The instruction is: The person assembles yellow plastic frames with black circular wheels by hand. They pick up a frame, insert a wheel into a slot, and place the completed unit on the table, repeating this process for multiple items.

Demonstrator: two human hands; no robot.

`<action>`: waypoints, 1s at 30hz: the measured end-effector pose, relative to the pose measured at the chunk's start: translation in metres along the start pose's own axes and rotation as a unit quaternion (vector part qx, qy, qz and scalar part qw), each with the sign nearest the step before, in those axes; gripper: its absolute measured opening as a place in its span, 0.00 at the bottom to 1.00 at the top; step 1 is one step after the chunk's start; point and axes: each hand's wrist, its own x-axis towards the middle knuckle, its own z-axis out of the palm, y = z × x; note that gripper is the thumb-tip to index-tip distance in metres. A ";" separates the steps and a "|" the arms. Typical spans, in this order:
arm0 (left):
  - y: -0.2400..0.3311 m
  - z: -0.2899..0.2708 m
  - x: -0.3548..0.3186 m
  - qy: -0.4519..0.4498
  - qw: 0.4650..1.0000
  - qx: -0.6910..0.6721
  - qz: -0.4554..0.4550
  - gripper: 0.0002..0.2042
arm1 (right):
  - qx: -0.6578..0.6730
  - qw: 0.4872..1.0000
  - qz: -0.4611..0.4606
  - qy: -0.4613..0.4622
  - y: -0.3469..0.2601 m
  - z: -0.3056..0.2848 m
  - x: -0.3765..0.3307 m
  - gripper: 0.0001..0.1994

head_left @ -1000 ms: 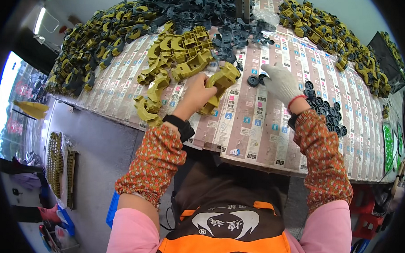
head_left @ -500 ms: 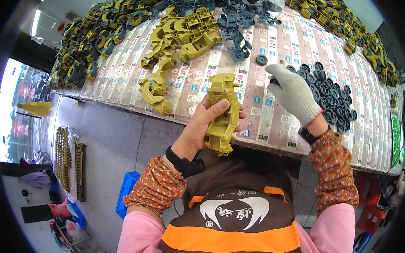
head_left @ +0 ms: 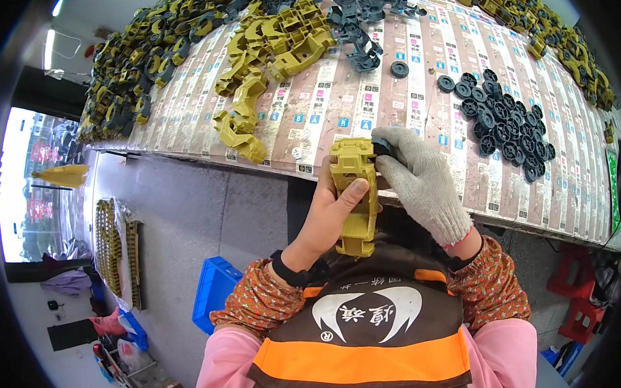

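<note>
My bare left hand (head_left: 330, 210) is closed round a yellow-green plastic toy car body (head_left: 356, 223), held upright in front of my apron at the table's near edge. In a white knitted glove, my right hand (head_left: 423, 183) pinches a small black toy wheel (head_left: 382, 147) against the upper right side of the car body. The glove partly hides the wheel, so I cannot tell whether it sits on the axle stub. Right of the glove, a cluster of loose black wheels (head_left: 506, 122) lies on the table, and a single wheel (head_left: 399, 69) lies farther back.
On the printed-paper table top (head_left: 308, 136), more yellow-green bodies (head_left: 252, 93) lie left of centre, with dark grey parts (head_left: 360, 42) behind them. Piles of wheeled cars fill the far left (head_left: 142, 63) and far right (head_left: 565, 55). A blue crate (head_left: 215, 290) stands on the floor, red stools (head_left: 577, 294) at right.
My right hand has come left and nearer from beside the wheel cluster, bringing a wheel to the car body. My left hand has turned the body more upright and lowered it slightly.
</note>
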 end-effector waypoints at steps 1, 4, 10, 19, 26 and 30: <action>-0.002 0.000 -0.001 0.001 1.000 0.004 0.010 0.28 | 0.039 0.999 0.022 0.002 0.005 0.003 -0.003 0.18; -0.013 -0.004 0.000 0.012 0.996 0.058 0.062 0.28 | -0.101 0.989 -0.101 0.029 0.005 0.003 -0.011 0.18; -0.024 -0.002 0.000 0.018 0.959 0.248 0.138 0.32 | -0.185 0.969 -0.161 0.036 0.011 0.006 -0.025 0.21; -0.033 -0.019 0.008 0.002 0.939 0.324 0.117 0.35 | -0.251 0.964 -0.087 -0.035 -0.003 -0.005 -0.007 0.14; -0.015 -0.013 0.021 0.052 0.995 0.076 0.027 0.25 | -0.429 0.898 -0.051 0.077 0.027 -0.051 0.130 0.15; -0.008 -0.022 0.019 0.075 0.996 0.036 0.012 0.24 | -0.509 0.852 -0.084 0.091 0.051 -0.070 0.187 0.15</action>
